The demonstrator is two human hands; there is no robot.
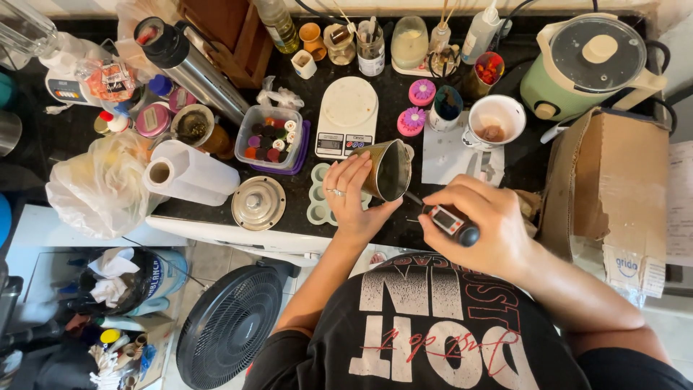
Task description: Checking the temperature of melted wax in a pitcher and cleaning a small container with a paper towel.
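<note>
Partly, the left hand [349,196] hides the metal pitcher [386,170].

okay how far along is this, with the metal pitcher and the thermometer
Done: nothing poured; the pale mould tray looks empty. In hand: left hand holds the metal pitcher, right hand holds the digital thermometer, probe in it. Left: filling the mould, probably.

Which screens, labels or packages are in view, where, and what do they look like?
Kitchen scale: counter centre, white, round platform, small grey screen in front.
Probe thermometer: in right hand, black and red, small grey screen; tip in metal pitcher held by left hand.
Cardboard box: right, brown, white label low down.
Second scale: far left, white, small screen.
</note>
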